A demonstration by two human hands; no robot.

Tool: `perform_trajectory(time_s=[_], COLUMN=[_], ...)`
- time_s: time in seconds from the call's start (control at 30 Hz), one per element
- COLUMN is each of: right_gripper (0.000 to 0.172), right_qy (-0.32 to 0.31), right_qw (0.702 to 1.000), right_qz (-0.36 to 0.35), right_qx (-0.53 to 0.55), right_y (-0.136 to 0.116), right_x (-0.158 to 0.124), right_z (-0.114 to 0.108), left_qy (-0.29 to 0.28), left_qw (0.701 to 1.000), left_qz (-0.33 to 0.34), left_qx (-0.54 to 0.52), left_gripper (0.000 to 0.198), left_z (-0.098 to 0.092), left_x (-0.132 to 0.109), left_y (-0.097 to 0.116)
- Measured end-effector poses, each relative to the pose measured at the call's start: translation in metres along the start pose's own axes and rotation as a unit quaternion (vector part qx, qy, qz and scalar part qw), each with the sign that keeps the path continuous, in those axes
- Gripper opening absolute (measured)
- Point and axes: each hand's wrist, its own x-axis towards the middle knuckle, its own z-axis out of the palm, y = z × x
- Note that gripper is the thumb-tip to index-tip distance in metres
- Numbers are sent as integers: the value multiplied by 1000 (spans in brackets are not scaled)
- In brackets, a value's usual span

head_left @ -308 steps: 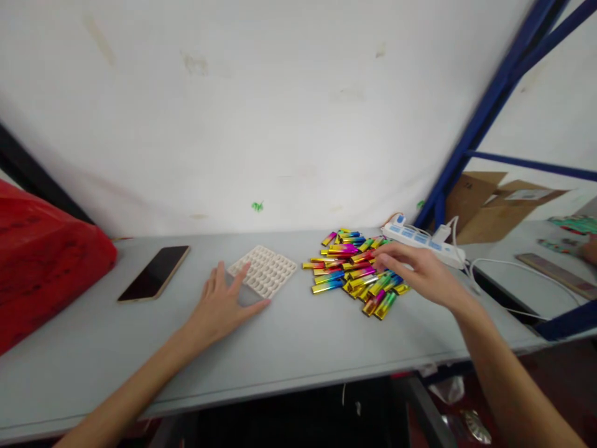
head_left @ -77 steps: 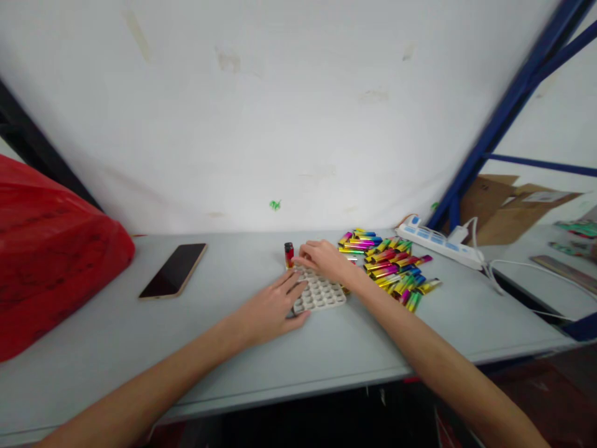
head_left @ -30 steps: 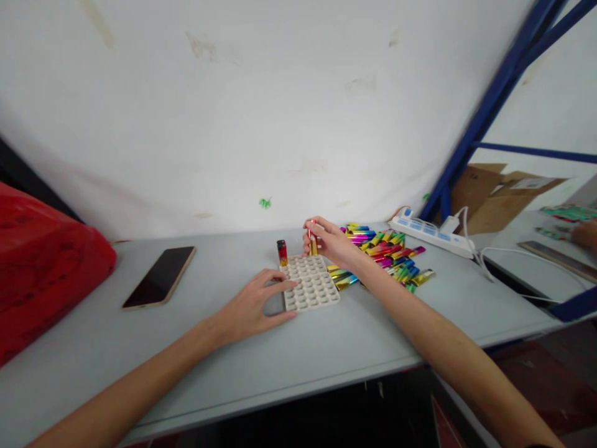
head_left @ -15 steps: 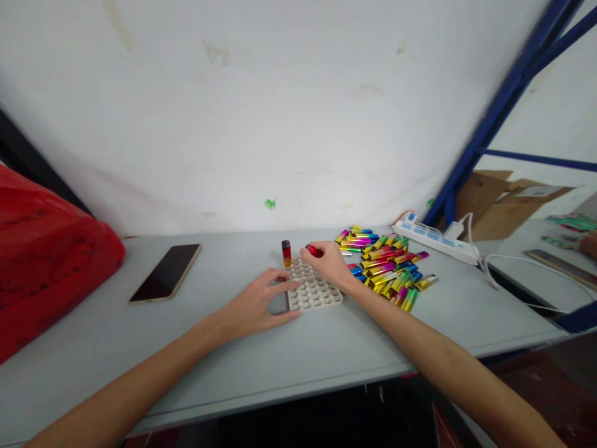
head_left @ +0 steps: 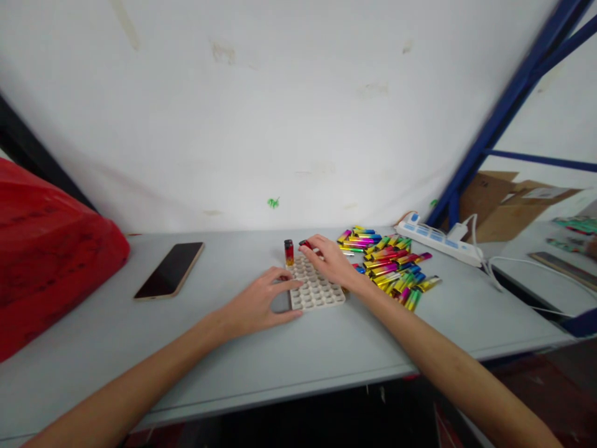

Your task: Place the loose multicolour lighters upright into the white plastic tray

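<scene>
The right hand (head_left: pixel 330 262) has its fingertips pinched shut on a red-ended lighter (head_left: pixel 305 244), most of which is hidden by the fingers. A second ago this lighter was held upright and clear above the socketed tray (head_left: pixel 321 292); now it is down at the tray's far row, just beside the standing lighter (head_left: pixel 288 252) in the far left corner. It looks to be meeting the neighbouring socket, though whether it is seated cannot be told. The left hand (head_left: pixel 261 303) lies flat with its fingers spread on the tray's left edge, as it did before. The tray's other sockets show empty. The pile of rainbow lighters (head_left: pixel 389 264) lies just right of the tray on the grey table (head_left: pixel 326 348), with a phone (head_left: pixel 170 270) well to the left.
</scene>
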Motion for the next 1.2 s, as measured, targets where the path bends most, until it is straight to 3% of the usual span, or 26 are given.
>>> perform_trajectory(time_s=[0.13, 0.47, 0.6, 0.73, 0.83, 1.0, 1.1, 1.2], right_gripper=[35, 25, 29, 35, 36, 27, 20, 22], right_qy=[-31, -102, -141, -131, -121, -95, -171, -248], right_qw=[995, 989, 970, 948, 963, 985, 973, 956], right_qz=[-24, -6, -36, -37, -41, -16, 11, 5], right_qx=[-89, -109, -192, -287, -237, -145, -157, -157], right_y=[-3, 0, -6, -15, -10, 19, 41, 60], right_x=[1, 4, 9, 15, 14, 1, -10, -19], right_z=[-5, 7, 12, 14, -3, -73, -107, -115], left_qy=[-5, -11, -12, -4, 4, 8, 0, -4], left_qw=[1000, 999, 999, 999, 999, 999, 999, 999], left_qz=[5, 15, 17, 22, 22, 30, 32, 30], left_qx=[10, 37, 36, 38, 34, 31, 30, 30], left_gripper=[46, 43, 43, 42, 41, 43, 44, 45], left_z=[0, -2, -2, 0, 0, 1, 2, 2], left_x=[0, 0, 0, -1, -1, -1, 0, 0], left_y=[-1, -1, -1, -3, -4, -5, -6, -6])
